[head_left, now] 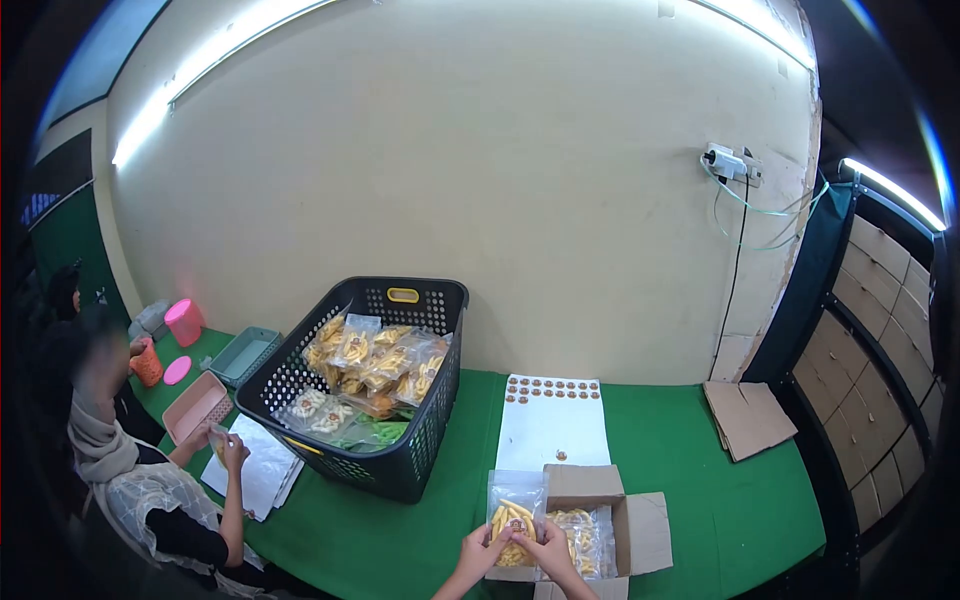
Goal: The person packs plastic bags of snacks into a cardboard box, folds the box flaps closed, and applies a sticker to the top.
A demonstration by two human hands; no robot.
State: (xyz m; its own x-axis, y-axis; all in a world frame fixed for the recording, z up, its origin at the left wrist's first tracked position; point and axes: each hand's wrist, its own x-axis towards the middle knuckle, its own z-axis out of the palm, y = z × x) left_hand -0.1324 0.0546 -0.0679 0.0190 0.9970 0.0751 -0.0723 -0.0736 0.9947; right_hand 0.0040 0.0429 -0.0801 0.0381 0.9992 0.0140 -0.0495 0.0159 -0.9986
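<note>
A clear plastic bag of yellow snack sticks is held upright between my two hands, over the left part of an open cardboard box. My left hand grips its lower left side. On the lower right side is my right hand, its thumb near the round brown label on the bag's front. More bagged snacks lie inside the box. Behind the box is a white sheet with rows of round brown stickers at its top and a single one near its bottom edge.
A large black basket full of snack bags stands left of centre. At the left, a person handles a small bag beside a pink tray, a grey-green tray and papers. Folded cardboard lies at the right.
</note>
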